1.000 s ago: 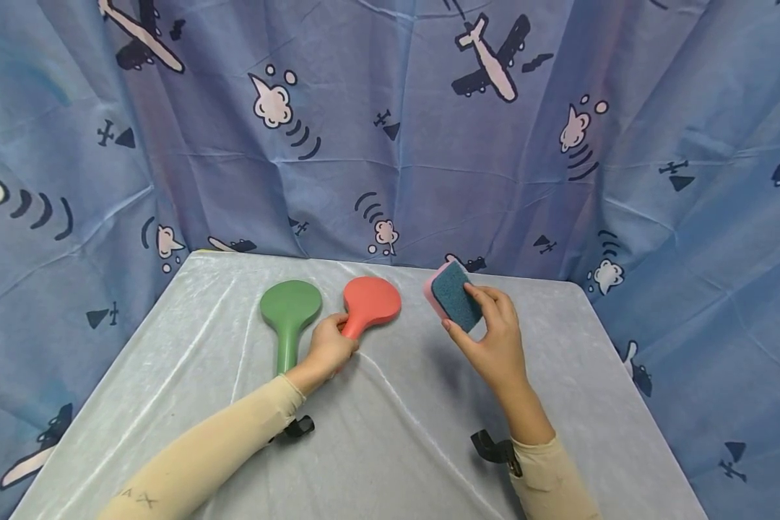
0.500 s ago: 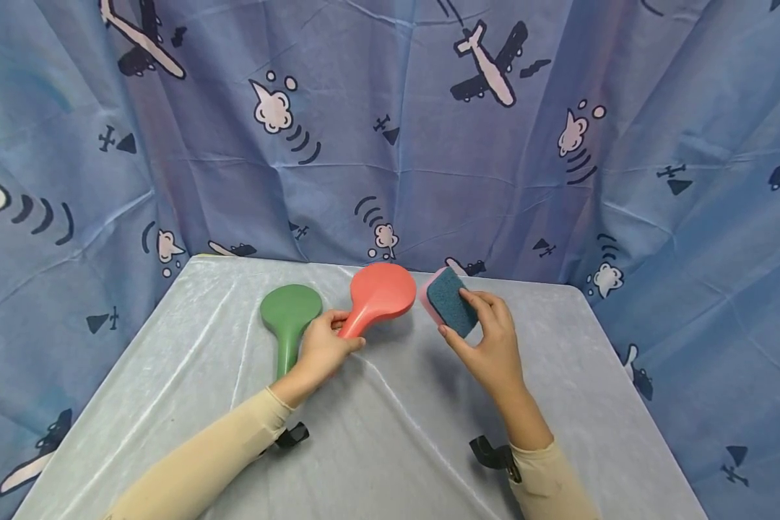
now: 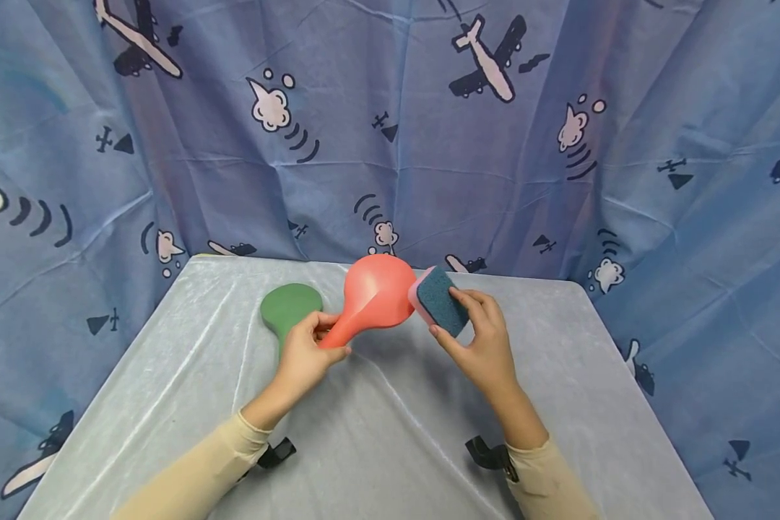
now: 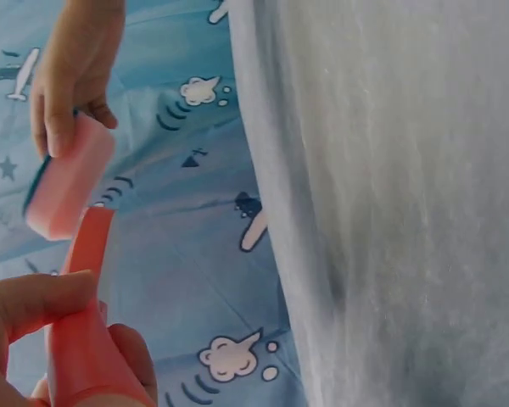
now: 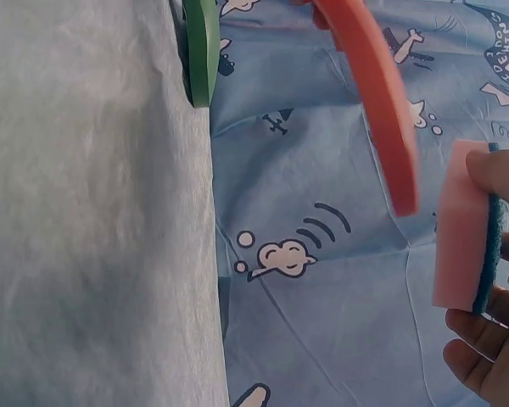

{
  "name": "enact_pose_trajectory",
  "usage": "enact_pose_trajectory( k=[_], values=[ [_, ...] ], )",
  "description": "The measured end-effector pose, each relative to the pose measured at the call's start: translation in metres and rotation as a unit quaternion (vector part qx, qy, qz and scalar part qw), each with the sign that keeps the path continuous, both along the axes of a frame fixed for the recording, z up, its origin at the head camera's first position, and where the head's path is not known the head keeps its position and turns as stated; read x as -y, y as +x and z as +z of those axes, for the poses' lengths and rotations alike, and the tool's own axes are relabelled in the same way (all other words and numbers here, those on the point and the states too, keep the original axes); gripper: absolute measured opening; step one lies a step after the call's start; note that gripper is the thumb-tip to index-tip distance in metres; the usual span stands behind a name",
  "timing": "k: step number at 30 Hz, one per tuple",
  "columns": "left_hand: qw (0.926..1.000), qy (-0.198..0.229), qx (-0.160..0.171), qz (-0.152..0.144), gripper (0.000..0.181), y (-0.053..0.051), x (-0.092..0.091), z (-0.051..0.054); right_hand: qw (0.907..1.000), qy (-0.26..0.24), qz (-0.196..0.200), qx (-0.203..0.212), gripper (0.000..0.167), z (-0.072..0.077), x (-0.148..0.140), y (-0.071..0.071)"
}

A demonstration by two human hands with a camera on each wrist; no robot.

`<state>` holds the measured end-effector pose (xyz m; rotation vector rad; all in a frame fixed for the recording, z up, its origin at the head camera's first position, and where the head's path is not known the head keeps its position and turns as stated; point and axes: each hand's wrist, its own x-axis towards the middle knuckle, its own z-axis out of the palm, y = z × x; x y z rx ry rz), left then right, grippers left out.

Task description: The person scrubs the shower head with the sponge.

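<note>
A red paddle (image 3: 377,290) with a broad round head is lifted above the table, tilted up. My left hand (image 3: 301,359) grips its handle, thumb on the near side. Thumb and fingers of my right hand (image 3: 484,348) pinch a sponge (image 3: 443,302) by its edges. The sponge has a pink foam side and a dark teal scouring side; the pink side faces the paddle. Its edge meets the paddle's rim in the head view, but a small gap shows between sponge (image 5: 460,229) and paddle (image 5: 382,102) in the right wrist view.
Behind my left hand a green paddle (image 3: 291,307) lies on the table, its handle mostly hidden. A pale grey cloth (image 3: 559,347) covers the tabletop. Blue curtains (image 3: 338,180) with printed planes stand around the back and sides.
My left hand has raised the red paddle off the table and tilted its face up toward the head camera. My right hand has brought the sponge slightly left, closer to the paddle's rim.
</note>
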<state>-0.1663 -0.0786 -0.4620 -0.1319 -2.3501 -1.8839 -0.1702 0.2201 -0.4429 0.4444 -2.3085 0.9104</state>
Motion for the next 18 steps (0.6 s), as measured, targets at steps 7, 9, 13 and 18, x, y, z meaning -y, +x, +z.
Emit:
enact_pose_trajectory(
  k=[7, 9, 13, 18],
  values=[
    [0.9994, 0.024, 0.008, -0.022, 0.052, 0.017, 0.002, 0.008, 0.9996, -0.025, -0.008, 0.009, 0.07, 0.002, 0.007, 0.001],
    [0.9992, 0.028, 0.004, -0.027, 0.052, 0.02, 0.001, 0.01, 0.9992, -0.036, -0.013, 0.011, 0.071, 0.004, 0.008, 0.002],
    [0.9994, 0.027, -0.012, -0.018, 0.051, 0.025, -0.001, 0.016, 0.999, -0.041, -0.01, -0.013, 0.072, 0.007, 0.016, 0.006],
    [0.9993, 0.016, -0.033, 0.0, 0.051, 0.027, -0.001, 0.019, 0.9942, 0.039, 0.053, -0.085, 0.071, 0.009, 0.032, 0.014]
  ],
)
